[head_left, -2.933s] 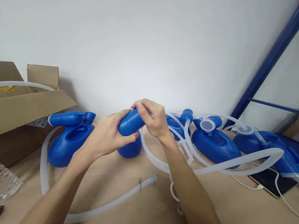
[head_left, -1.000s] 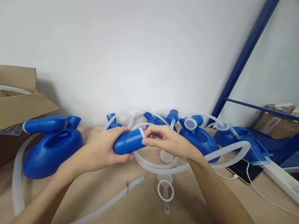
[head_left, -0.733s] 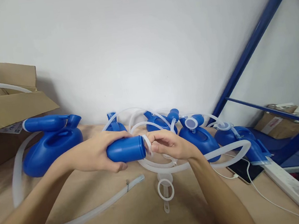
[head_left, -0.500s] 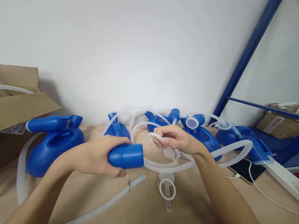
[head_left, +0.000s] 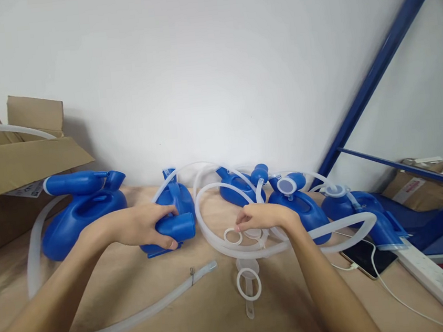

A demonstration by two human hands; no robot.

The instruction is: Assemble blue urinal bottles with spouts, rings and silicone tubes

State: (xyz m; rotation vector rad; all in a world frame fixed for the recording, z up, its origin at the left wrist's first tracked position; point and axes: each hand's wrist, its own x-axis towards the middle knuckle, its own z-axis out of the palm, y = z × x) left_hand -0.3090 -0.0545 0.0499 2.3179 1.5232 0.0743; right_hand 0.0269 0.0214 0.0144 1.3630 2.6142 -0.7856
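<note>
My left hand (head_left: 144, 228) is wrapped round a short blue plastic cylinder (head_left: 178, 227), its rimmed end pointing right. Just behind it is a blue plastic bottle (head_left: 173, 195) with a handle, partly hidden by that hand. The thumb and fingertips of my right hand (head_left: 264, 217) pinch a thin white ring (head_left: 232, 236), low over the table among loops of clear hose. A translucent cap with a strap and a larger ring (head_left: 249, 284) lies nearer to me. To the left of it, the loose end of a clear tube (head_left: 171, 292) rests on the wooden surface.
More blue bottles (head_left: 92, 214) with hoses stand along the wall, left and right. An open cardboard box (head_left: 19, 166) occupies the left. At right are a phone (head_left: 368, 261) with a white cable, a white power strip (head_left: 434, 275) and a blue metal frame (head_left: 377, 70).
My right hand has lowered with the white ring toward the table. My left hand has shifted slightly left with the blue cylinder, whose open end has turned.
</note>
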